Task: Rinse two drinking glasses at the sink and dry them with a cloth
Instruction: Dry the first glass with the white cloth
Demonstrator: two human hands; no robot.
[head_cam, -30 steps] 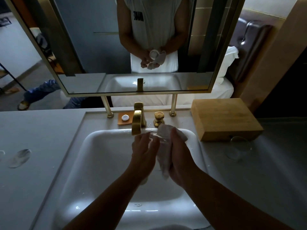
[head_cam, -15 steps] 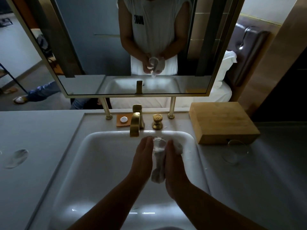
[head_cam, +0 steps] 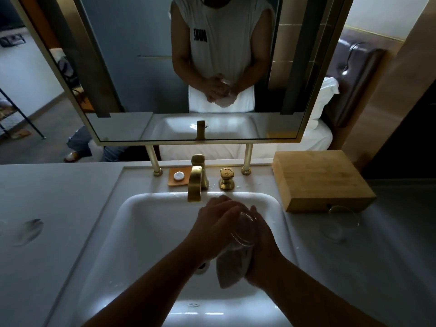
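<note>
Over the white sink point(head_cam: 146, 223) I hold a clear drinking glass point(head_cam: 244, 231) on its side, its round base turned toward me. My left hand point(head_cam: 215, 226) grips the glass from the left, fingers curled over it. My right hand point(head_cam: 263, 253) grips a white cloth point(head_cam: 230, 267) against the glass from the right and below; the cloth hangs down between my wrists. A second clear glass point(head_cam: 339, 224) stands upright on the counter to the right, in front of the wooden box.
A gold faucet point(head_cam: 195, 182) and its gold handle point(head_cam: 226, 178) stand behind the basin. An orange soap dish point(head_cam: 179, 177) sits left of the faucet. A wooden box point(head_cam: 320, 180) occupies the right counter. A framed mirror point(head_cam: 188, 67) hangs above. A small puddle point(head_cam: 29, 230) lies on the left counter.
The glass has been tipped from mouth-up to lying sideways, base toward me. My left hand has closed over it, and the cloth has slid lower under the glass.
</note>
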